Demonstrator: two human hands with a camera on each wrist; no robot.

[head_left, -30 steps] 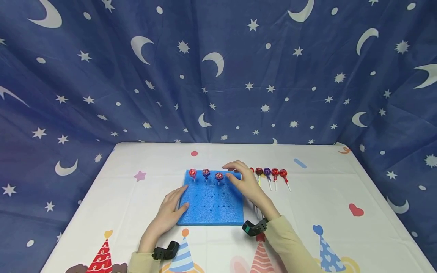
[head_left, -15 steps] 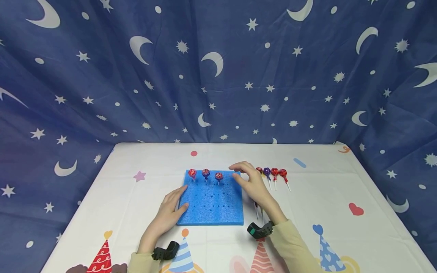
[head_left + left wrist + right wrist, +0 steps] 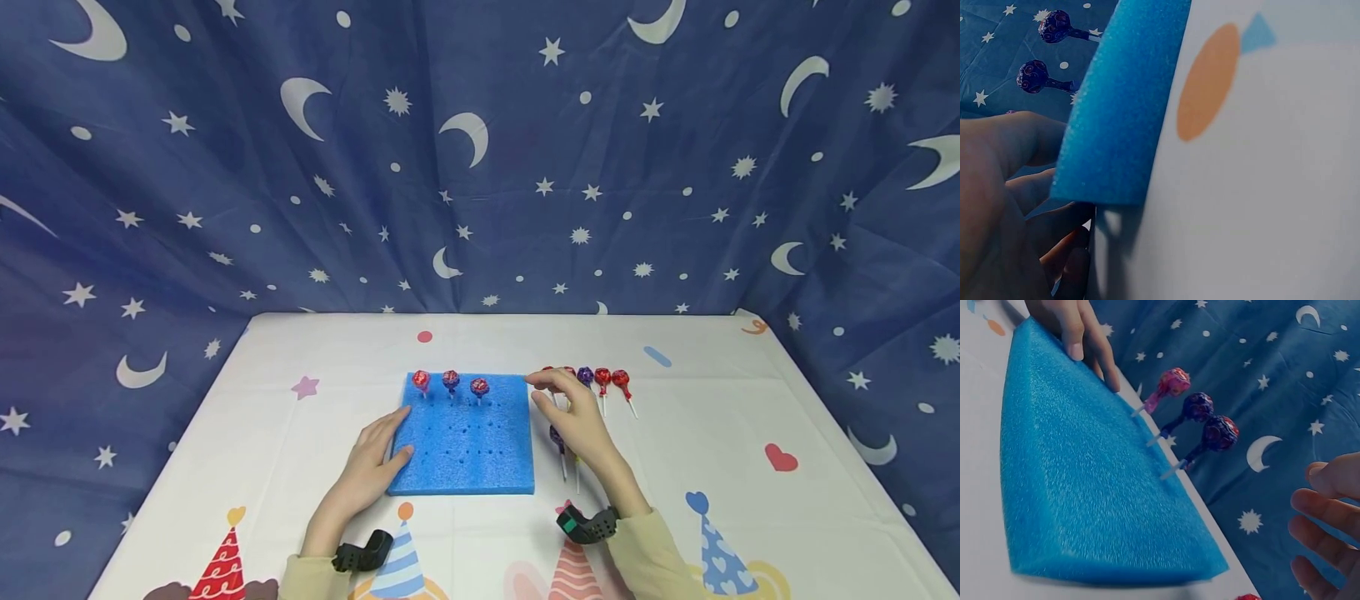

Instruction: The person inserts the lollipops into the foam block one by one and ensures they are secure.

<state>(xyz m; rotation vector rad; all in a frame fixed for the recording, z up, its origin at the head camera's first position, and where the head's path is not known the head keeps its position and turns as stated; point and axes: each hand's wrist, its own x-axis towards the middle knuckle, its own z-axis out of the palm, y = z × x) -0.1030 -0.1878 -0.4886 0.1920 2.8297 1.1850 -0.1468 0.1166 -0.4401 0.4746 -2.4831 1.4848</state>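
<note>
A blue foam board [image 3: 465, 458] with rows of small holes lies on the table. Three wrapped lollipops stand upright along its back row: a pink-red one [image 3: 422, 380], a purple one [image 3: 451, 379] and a red-and-purple one [image 3: 479, 387]. My left hand [image 3: 367, 460] rests against the board's left edge, fingers extended and thumb on top. Just right of the board, my right hand [image 3: 576, 417] hovers with loosely bent, parted fingers and nothing in them. It partly covers the loose lollipops there, including a dark one [image 3: 556, 436] beside the board.
A back row of loose lollipops lies right of the board, among them a purple one [image 3: 585, 377] and a red one [image 3: 621, 379]. The table wears a white printed cloth [image 3: 712, 433]. Behind it hangs a blue curtain [image 3: 525, 233] with moons and stars.
My right hand has moved right and slightly toward me, from above the board's back right corner to over the loose lollipops. My left hand has stayed in place.
</note>
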